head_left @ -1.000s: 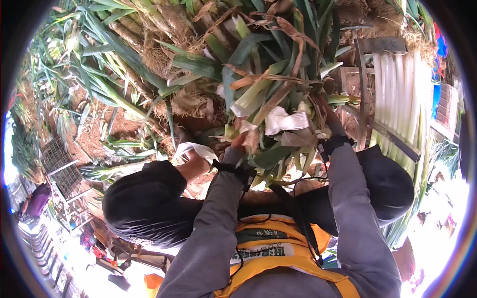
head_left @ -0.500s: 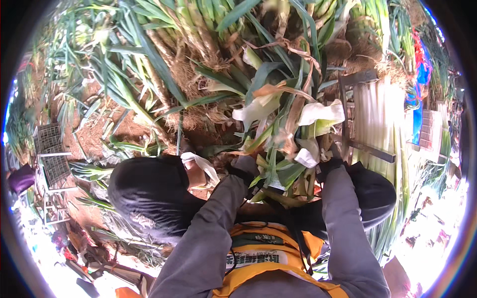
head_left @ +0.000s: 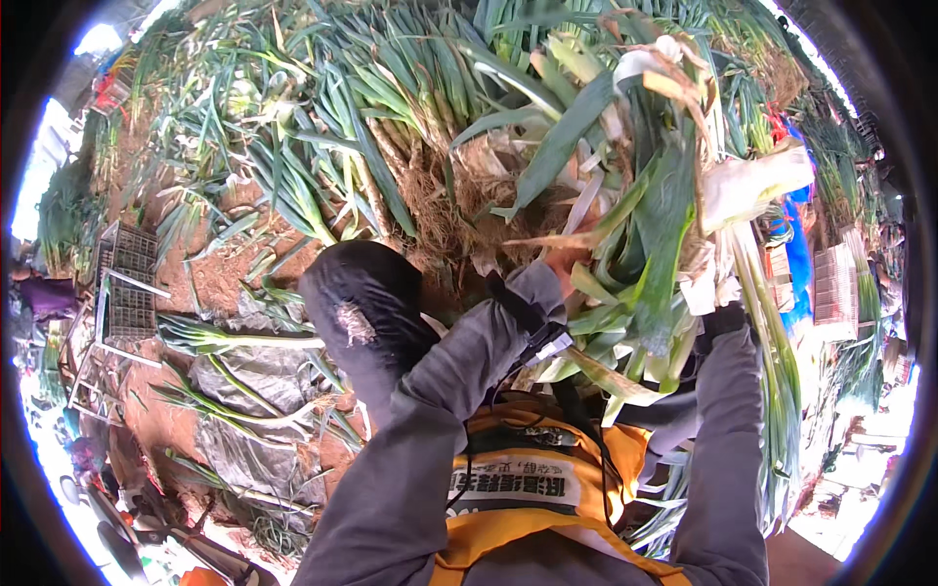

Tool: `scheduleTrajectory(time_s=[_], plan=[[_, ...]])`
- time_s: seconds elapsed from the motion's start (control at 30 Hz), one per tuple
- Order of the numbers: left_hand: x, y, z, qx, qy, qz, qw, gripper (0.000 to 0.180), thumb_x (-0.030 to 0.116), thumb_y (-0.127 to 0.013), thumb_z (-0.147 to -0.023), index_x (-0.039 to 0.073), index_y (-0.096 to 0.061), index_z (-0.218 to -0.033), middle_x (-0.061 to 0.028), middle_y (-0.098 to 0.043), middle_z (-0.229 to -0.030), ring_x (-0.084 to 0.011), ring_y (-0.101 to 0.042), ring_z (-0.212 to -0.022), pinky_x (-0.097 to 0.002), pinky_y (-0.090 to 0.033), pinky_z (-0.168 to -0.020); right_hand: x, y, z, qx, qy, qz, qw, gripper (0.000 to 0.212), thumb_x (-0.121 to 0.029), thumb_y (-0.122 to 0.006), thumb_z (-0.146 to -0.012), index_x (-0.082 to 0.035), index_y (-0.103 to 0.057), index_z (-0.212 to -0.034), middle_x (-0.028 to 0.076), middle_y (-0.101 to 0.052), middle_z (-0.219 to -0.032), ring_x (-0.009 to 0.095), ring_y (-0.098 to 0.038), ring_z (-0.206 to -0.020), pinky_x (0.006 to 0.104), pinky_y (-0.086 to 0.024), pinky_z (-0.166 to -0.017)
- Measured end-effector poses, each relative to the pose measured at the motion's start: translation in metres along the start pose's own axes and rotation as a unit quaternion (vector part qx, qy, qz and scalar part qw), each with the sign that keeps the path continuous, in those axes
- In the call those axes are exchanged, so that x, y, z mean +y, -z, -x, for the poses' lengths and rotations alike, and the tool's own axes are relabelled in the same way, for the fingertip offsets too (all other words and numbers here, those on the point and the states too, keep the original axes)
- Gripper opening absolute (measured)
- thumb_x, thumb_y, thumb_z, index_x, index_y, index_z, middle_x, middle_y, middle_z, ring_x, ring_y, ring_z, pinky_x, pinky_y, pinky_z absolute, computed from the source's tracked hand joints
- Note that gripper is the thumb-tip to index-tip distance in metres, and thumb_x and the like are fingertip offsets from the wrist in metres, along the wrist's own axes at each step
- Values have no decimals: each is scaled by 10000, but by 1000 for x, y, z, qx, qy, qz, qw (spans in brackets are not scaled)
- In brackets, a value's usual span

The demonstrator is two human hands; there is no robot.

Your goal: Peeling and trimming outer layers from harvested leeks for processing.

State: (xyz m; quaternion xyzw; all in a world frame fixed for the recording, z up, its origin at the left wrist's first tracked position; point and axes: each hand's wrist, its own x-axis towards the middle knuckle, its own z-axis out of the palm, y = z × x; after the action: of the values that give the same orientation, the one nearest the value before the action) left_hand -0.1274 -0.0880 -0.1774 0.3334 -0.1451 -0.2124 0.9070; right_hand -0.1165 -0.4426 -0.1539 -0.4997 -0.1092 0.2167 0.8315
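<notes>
Looking at a big messy bunch of leek leaves [head_left: 669, 230] right of centre in the frame, green blades all mixed up with pale peel and dried-out bits, sitting between the two forearms. Can spot the left hand [head_left: 565, 264] just right of centre, tucked in against the left side of the bunch. Honestly can't tell whether gripping or just touching there, thanks to all the foliage in the way. Can't make out the right hand at all, hidden around the floppy whitish scraps [head_left: 698, 291] just above a black wristband [head_left: 723, 319], so no clue about spread or pinching either. Also noticing a broad creamy sheath [head_left: 757, 183] sticking out toward the upper right.

Got long leek stalks [head_left: 772, 352] running down the right side, close beside the right sleeve [head_left: 725, 410]. Lower middle, seeing an orange apron [head_left: 625, 459], and up and left of that a dark knee [head_left: 357, 293] with a worn pale patch. Over on the left, found a wire crate [head_left: 127, 278], plus a grey plastic sheet [head_left: 220, 386] lower left with a loose leek [head_left: 278, 420] lying on top. Seeing loads more in a heap [head_left: 391, 88] from upper left to top centre, shaggy brown roots [head_left: 425, 186] included. Can also pick out blue sheeting [head_left: 798, 254] at right
</notes>
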Motion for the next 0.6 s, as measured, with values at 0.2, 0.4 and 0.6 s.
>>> scheduleTrajectory(time_s=[0.2,0.4,0.6], plan=[[112,-51,-12,-13,-46,-165,985,365,198,-492,-1005,0,-528,-1309,-106,-625,-1223,-206,-590,-1093,-334,-462,-983,-42,13,-93,-119,9,-27,993,459,-319,-463,-1032,-16,-455,-1377,152,-641,-1168,256,-636,-1011,355,-498,-940],[125,41,24,123,98,-303,940,381,244,-514,-991,-10,-540,-1275,-122,-633,-1188,-206,-588,-1059,-341,-460,-956,67,-37,-215,-262,-9,-116,958,458,-332,-475,-1026,-9,-469,-1351,158,-645,-1156,264,-638,-1009,369,-498,-933],[71,79,-36,203,292,-334,873,405,289,-537,-978,-19,-551,-1240,-138,-642,-1154,-206,-586,-1025,-348,-458,-930,87,-148,-320,-307,-43,-182,933,459,-346,-487,-1020,-3,-483,-1325,163,-650,-1144,272,-640,-1008,383,-497,-926]])
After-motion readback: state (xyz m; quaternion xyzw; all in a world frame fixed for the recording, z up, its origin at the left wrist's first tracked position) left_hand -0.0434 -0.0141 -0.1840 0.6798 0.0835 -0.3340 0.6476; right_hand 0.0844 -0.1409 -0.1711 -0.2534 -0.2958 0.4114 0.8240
